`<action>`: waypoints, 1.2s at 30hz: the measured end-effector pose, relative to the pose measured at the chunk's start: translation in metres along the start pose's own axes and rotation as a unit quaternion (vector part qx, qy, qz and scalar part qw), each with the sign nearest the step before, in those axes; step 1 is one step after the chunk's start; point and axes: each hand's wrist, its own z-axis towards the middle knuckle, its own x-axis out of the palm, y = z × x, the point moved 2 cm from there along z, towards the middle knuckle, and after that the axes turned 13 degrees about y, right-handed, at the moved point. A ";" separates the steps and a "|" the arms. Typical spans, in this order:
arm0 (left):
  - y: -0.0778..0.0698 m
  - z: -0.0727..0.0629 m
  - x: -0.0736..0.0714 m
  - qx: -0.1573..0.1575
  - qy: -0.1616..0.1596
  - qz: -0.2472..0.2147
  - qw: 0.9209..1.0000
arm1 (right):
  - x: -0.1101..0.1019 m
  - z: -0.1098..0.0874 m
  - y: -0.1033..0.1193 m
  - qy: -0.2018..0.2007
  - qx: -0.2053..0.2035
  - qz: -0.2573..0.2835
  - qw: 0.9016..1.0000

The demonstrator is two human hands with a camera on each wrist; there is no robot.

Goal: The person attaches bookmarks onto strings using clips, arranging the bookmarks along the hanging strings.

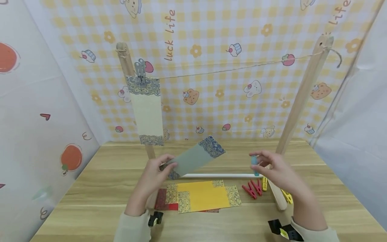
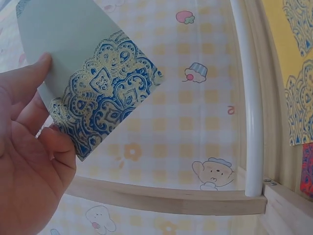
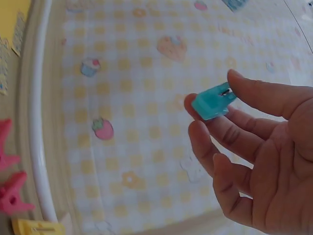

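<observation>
My left hand (image 1: pixel 158 171) pinches a pale grey-green card (image 1: pixel 191 159) with blue-and-gold lace-patterned ends, between thumb and fingers near one end. The card tilts up to the right above the table. In the left wrist view the patterned end (image 2: pixel 105 93) shows close beside the thumb. My right hand (image 1: pixel 272 168) holds a turquoise clothespin (image 1: pixel 255 164) between thumb and fingers; the right wrist view shows the clothespin (image 3: pixel 212 102) at the fingertips. At the left of a string (image 1: pixel 217 71), a cream card (image 1: pixel 147 112) hangs from a grey clothespin (image 1: pixel 140 70).
Wooden posts (image 1: pixel 302 90) hold the string at both sides, joined low by a white rod (image 1: pixel 217 175). Yellow cards (image 1: pixel 208 198) overlap red cards (image 1: pixel 161 200) on the table. Red clothespins (image 1: pixel 249 190) and yellow clothespins (image 1: pixel 264 184) lie by the right post's foot (image 1: pixel 278 196).
</observation>
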 end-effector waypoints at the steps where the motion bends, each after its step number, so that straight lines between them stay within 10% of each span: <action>1: 0.000 0.001 -0.001 -0.001 -0.004 -0.006 1.000 | 0.003 0.003 0.002 -0.003 -0.006 0.003 1.000; 14: -0.001 0.003 -0.010 0.024 -0.080 -0.039 0.996 | 0.021 0.039 0.039 -0.062 -0.063 0.035 0.995; 22: -0.007 0.005 -0.009 0.038 -0.125 -0.040 0.991 | 0.007 0.052 0.063 -0.117 -0.114 0.129 0.978; 36: -0.017 0.011 -0.011 0.083 -0.210 -0.060 0.972 | -0.011 0.068 0.119 -0.160 -0.180 0.138 0.961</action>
